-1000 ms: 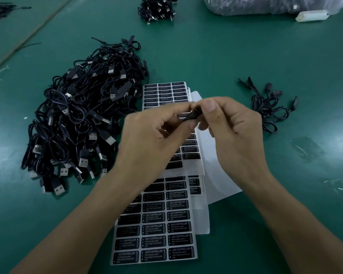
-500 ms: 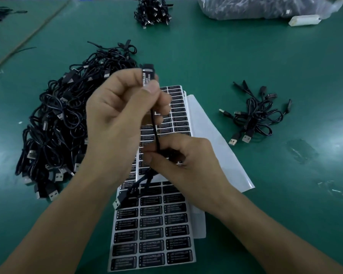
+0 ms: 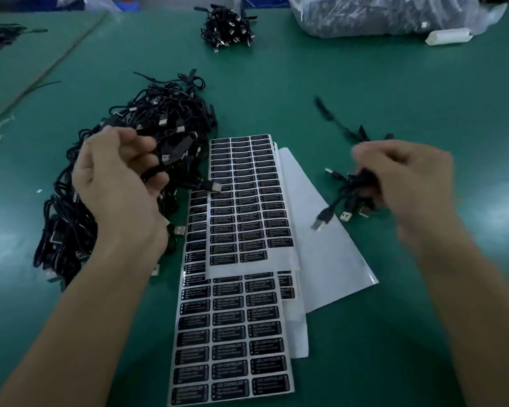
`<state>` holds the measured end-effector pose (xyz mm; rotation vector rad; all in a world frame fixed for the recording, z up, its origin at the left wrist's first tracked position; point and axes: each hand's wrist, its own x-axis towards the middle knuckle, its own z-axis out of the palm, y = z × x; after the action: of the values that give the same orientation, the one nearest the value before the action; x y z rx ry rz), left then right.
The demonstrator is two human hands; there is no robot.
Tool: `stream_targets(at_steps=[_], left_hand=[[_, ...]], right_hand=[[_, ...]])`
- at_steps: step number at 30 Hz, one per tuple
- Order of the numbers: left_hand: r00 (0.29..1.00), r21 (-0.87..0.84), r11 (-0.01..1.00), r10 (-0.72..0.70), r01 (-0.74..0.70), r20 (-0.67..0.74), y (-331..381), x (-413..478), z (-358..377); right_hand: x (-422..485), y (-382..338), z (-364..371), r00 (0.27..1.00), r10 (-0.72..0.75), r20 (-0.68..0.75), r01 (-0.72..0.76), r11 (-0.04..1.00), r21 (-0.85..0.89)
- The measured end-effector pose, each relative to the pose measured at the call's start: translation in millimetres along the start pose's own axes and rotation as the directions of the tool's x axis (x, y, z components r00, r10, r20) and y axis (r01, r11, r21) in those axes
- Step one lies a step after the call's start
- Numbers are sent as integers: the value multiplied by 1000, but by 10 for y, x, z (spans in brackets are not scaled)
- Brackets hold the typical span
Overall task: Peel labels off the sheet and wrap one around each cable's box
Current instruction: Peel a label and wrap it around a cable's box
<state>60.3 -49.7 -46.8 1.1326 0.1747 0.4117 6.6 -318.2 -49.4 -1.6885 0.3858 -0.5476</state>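
Cable (image 3: 155, 171) | in left hand (image 3: 118, 183) fingers (image 3: 138, 142) | right hand (image 3: 417, 183) grips second cable (image 3: 362, 180) (blurred)

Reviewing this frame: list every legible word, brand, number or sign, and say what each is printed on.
"LED CONTROLLER": heading on each black rectangular label of the lower white label sheet; it shows fainter on the upper sheet.
Small lines under that heading: too small and blurred to read.
White block at the far edge and black USB cables: no readable marking.
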Motion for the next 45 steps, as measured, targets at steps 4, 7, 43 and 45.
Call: stream_targets(at_steps=[4, 7, 43, 45], left_hand=[[996, 36, 997, 64, -62, -60, 50, -54, 49], [995, 44, 996, 86, -83, -60, 89, -61, 43], [848, 818, 259, 298, -513, 438, 92, -12, -72], [847, 832, 201, 265, -517, 461, 89, 15, -15]], right_hand=[[279, 105, -227, 979, -14, -204, -38, 967, -250], [295, 113, -247, 968, -103, -228, 3, 917, -399], [-435, 426, 457, 824, -267, 500, 460, 830, -316], [-438, 423, 451, 823, -269, 501, 465, 826, -319]])
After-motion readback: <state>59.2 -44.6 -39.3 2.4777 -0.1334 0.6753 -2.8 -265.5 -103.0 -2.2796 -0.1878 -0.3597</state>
